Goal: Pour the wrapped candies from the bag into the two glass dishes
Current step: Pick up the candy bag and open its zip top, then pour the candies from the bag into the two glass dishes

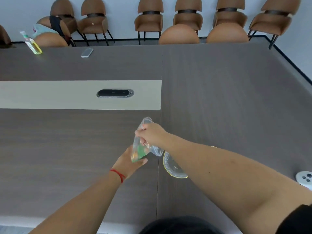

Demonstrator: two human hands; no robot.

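Note:
A clear plastic bag [143, 142] with green and orange wrapped candies at its lower end hangs above the dark table [67, 149]. My right hand [152, 134] pinches the bag's upper part. My left hand [130, 162], with a red string at the wrist, holds the bag's bottom from underneath. One ribbed glass dish [170, 166] with a yellowish rim lies on the table just right of the bag, partly hidden under my right forearm. A second dish is hidden or out of view.
A black oval socket panel [115, 93] sits in the table's pale centre strip. Far back left stand a yellow-liquid bottle [32, 43] and a phone [87, 52]. A white device [304, 178] lies at the right edge. Brown chairs [149, 19] line the far side.

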